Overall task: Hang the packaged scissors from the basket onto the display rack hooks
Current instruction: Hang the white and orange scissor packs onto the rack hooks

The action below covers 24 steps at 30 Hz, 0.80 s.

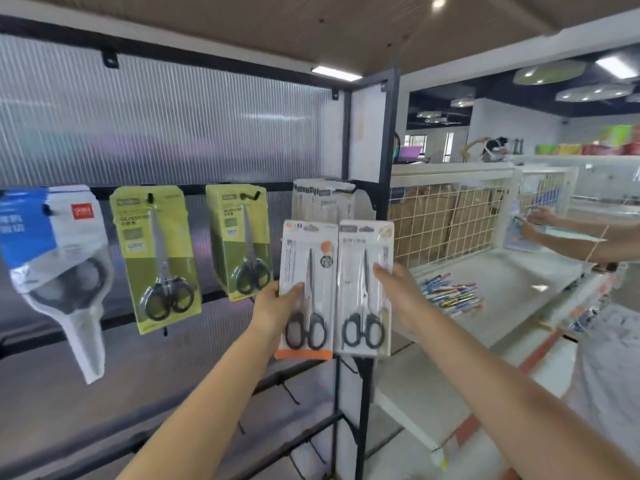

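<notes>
In front of the black display rack [386, 143], the left hand [277, 306] holds an orange-edged scissors pack [306, 289] and the right hand [403, 297] a white scissors pack [363, 289], side by side below a hanging stack of packs [323, 202], right of two green packs [156, 258].

Display rack [387, 140] is matt black metal, backed by a ribbed translucent plastic panel [173, 126] with a soft sheen. Hanging on the rack, the green scissor packs [156, 258] are matt card under glossy clear blisters. In front of the rack, the two white packs [337, 289] look the same: card, shiny plastic, steel blades, black plastic handles.
</notes>
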### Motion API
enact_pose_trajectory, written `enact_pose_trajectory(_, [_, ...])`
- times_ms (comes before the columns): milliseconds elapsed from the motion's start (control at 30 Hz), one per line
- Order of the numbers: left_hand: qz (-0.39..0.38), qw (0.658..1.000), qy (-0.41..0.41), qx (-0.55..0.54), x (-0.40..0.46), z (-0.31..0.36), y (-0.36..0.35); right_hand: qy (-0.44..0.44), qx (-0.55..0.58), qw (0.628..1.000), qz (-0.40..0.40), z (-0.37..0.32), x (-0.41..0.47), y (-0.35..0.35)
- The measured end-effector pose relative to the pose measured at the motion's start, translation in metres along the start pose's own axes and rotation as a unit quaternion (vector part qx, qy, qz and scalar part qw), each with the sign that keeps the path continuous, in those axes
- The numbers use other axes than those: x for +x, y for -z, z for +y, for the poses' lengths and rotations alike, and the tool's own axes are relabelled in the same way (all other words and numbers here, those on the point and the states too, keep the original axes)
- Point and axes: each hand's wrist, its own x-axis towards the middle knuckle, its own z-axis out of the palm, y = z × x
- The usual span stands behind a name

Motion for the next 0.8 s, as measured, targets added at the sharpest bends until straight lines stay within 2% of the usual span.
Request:
enact_pose_trajectory(167, [-0.011, 0.999, -0.023, -0.043, 0.028, 0.025, -0.007, 0.048, -0.006, 0.999, 0.015, -0.041, 0.025, 0.000])
enact_pose_trajectory(367, [-0.019, 0.998, -0.031, -0.057, 0.054, 0.030, -0.014, 0.078, 0.003, 0.997, 0.027, -0.058, 0.042, -0.003])
enact_pose_trajectory(800, [-0.021, 0.997, -0.026, -0.073, 0.081, 0.024, -0.020, 0.055, -0.007, 0.998, 0.027, -0.052, 0.072, -0.013])
